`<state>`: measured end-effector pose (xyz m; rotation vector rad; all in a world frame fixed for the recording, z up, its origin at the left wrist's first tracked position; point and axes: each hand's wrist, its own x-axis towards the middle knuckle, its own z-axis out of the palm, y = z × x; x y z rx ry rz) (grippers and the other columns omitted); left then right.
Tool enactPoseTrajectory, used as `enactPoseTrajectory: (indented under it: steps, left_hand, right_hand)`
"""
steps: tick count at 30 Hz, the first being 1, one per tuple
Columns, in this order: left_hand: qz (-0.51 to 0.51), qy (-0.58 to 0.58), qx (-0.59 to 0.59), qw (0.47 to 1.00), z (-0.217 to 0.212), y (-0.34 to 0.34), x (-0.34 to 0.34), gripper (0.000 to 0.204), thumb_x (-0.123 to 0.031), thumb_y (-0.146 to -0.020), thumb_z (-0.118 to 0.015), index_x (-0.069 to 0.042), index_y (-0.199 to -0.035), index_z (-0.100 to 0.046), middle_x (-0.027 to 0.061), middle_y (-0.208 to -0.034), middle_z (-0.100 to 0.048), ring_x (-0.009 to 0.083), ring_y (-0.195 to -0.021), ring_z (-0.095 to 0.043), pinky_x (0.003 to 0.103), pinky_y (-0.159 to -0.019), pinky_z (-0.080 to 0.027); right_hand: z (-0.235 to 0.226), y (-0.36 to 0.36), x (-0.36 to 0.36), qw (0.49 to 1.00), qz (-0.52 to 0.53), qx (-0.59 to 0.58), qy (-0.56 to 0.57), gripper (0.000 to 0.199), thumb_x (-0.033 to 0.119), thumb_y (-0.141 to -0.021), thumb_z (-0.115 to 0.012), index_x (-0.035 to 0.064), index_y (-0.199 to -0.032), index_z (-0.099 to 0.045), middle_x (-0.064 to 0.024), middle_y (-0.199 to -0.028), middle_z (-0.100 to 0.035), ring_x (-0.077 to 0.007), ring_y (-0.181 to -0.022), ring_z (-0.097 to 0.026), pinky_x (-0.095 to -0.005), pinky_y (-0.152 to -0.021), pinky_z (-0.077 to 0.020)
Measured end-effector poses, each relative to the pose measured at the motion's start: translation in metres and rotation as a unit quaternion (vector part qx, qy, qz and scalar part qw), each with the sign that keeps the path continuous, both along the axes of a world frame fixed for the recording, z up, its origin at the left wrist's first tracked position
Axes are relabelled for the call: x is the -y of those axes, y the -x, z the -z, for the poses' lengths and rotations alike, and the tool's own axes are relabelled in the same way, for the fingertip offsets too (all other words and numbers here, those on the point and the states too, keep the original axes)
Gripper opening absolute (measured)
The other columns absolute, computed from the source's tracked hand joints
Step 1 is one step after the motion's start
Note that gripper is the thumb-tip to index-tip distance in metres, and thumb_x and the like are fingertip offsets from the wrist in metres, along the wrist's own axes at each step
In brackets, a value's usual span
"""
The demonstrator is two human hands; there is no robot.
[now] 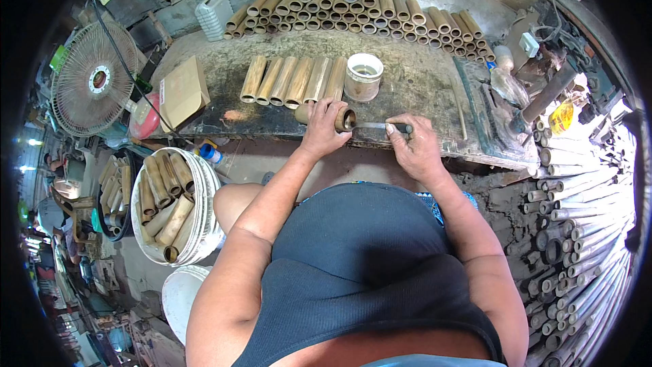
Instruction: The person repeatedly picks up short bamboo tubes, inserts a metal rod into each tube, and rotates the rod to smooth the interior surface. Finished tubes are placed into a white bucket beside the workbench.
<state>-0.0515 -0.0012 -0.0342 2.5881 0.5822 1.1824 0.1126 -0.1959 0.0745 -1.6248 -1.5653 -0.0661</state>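
Observation:
My left hand (322, 128) grips a short bamboo tube (341, 119) lying on its side at the front of the workbench (421, 81), its open end facing right. My right hand (415, 144) holds a thin tool (384, 126) with a dark handle and a metal blade, whose tip points into the tube's open end. Just behind the hands lie several cut bamboo tubes (292, 80) in a row, beside a white cup-shaped container (363, 76).
A long double row of bamboo tubes (367, 10) lines the bench's back edge, with a white jug (213, 13) at its left. A white bucket (204, 194) of bamboo pieces stands at my left, a fan (92, 80) beyond it. Long bamboo poles (584, 231) pile up on the right.

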Motion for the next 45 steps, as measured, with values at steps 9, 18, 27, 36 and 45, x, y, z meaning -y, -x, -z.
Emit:
enactPoseTrajectory:
  steps: [9,18,27,36,45]
  left_hand:
    - [0.03,0.011,0.009,0.999,0.011,-0.001,-0.004,0.074,-0.018,-0.062,-0.088,-0.01,-0.125,-0.05,0.0152,-0.127,-0.054,0.0364,-0.124,-0.05,0.058,-0.112,-0.029]
    - [0.05,0.035,0.046,0.997,0.007,-0.002,-0.005,0.072,-0.031,-0.065,-0.093,-0.01,-0.119,-0.05,0.0176,-0.124,-0.056,0.0394,-0.116,-0.056,0.052,-0.107,-0.039]
    - [0.052,0.0,0.02,0.998,0.006,0.009,-0.003,0.07,-0.015,-0.065,-0.085,-0.009,-0.124,-0.049,0.0157,-0.122,-0.058,0.0392,-0.118,-0.055,0.052,-0.107,-0.038]
    - [0.035,0.036,0.062,0.997,0.01,0.005,-0.003,0.07,-0.012,-0.066,-0.087,-0.009,-0.124,-0.05,0.015,-0.117,-0.061,0.0383,-0.113,-0.056,0.047,-0.102,-0.04]
    - [0.012,-0.029,0.053,0.998,0.0,0.006,0.005,0.068,-0.018,-0.067,-0.088,-0.008,-0.124,-0.052,0.0144,-0.12,-0.059,0.0362,-0.116,-0.056,0.048,-0.102,-0.042]
  right_hand:
    - [0.003,0.006,0.0,0.998,0.012,0.034,-0.042,0.017,0.017,-0.095,-0.068,0.0065,-0.108,-0.069,-0.0095,-0.09,-0.072,-0.0306,-0.093,-0.065,-0.0403,-0.089,-0.0475]
    - [-0.001,0.009,0.004,0.997,0.019,0.069,-0.041,0.016,0.018,-0.096,-0.066,0.0064,-0.106,-0.069,-0.01,-0.086,-0.072,-0.0289,-0.088,-0.066,-0.0394,-0.086,-0.0492]
    - [-0.002,0.013,0.004,0.999,0.028,0.019,-0.037,0.014,0.017,-0.091,-0.07,0.0074,-0.102,-0.069,-0.0154,-0.094,-0.069,-0.036,-0.093,-0.064,-0.0433,-0.091,-0.0455]
    - [-0.002,0.013,0.009,0.999,-0.007,-0.011,-0.046,0.014,0.015,-0.092,-0.069,0.0047,-0.101,-0.069,-0.015,-0.096,-0.07,-0.0344,-0.095,-0.064,-0.0418,-0.088,-0.0479]
    - [-0.003,0.017,0.007,0.999,-0.02,-0.016,-0.037,0.015,0.013,-0.09,-0.071,0.0048,-0.102,-0.069,-0.0148,-0.098,-0.07,-0.0342,-0.097,-0.063,-0.0419,-0.088,-0.0488]
